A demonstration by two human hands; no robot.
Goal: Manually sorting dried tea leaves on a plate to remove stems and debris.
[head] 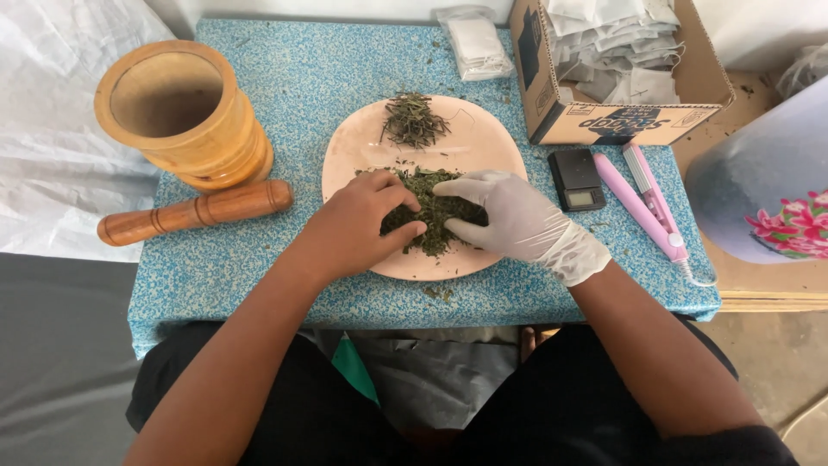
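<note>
A pale pink round plate (487, 142) lies in the middle of a small table with a blue speckled top (310, 69). On its near half is a heap of crushed dark green dried leaves (434, 213). My bare left hand (354, 226) pinches the heap's left side with fingers curled into the leaves. On the heap's right side, my right hand (517, 220), in a white glove, presses the leaves with bent fingers. A smaller bundle of long dried stems (414, 119) rests on the plate's far half.
A wooden mortar (185, 116) and pestle (194, 211) lie at the left. At the right are a small black pocket scale (576, 179), a pink clamp-like tool with a cord (647, 198), a cardboard box of white sachets (617, 69) and a clear bag of sachets (474, 41).
</note>
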